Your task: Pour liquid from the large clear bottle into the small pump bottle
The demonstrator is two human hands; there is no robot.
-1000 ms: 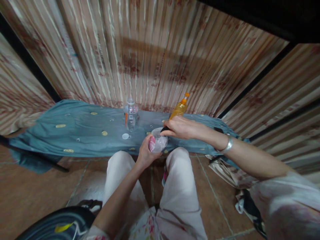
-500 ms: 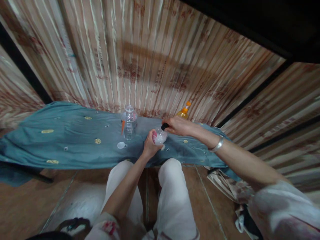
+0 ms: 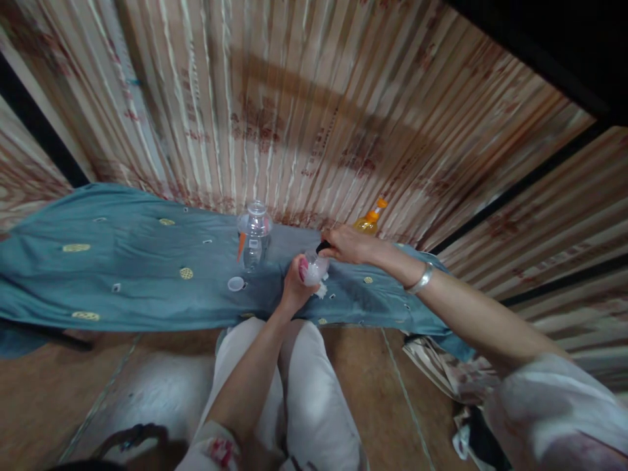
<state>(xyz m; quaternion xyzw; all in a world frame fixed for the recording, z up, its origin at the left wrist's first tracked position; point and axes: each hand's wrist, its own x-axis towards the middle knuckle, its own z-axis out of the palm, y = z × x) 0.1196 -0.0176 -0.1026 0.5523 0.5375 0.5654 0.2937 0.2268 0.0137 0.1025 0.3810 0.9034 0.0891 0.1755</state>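
Observation:
My left hand point(image 3: 293, 288) grips a small clear plastic cup point(image 3: 314, 269) holding something white, just above the blue-grey cloth point(image 3: 147, 275). My right hand point(image 3: 346, 245) reaches over the cup's rim and pinches a small black object point(image 3: 324, 247) against it. A silver bangle point(image 3: 419, 280) sits on my right wrist. Left of the hands a clear empty bottle point(image 3: 254, 237) stands upright, with its white cap point(image 3: 236, 283) lying on the cloth in front. An orange drink bottle point(image 3: 369, 220) stands behind my right hand, partly hidden by it.
The cloth covers a low surface against a striped curtain wall point(image 3: 294, 104). My knees in white trousers point(image 3: 304, 386) are below the hands. Bags and crumpled fabric point(image 3: 441, 363) lie on the tiled floor at right. A dark strap point(image 3: 127, 437) shows at bottom left.
The view has tilted upward and the hands with the cup have moved forward over the cloth. My knees have come together. Both grips are unchanged.

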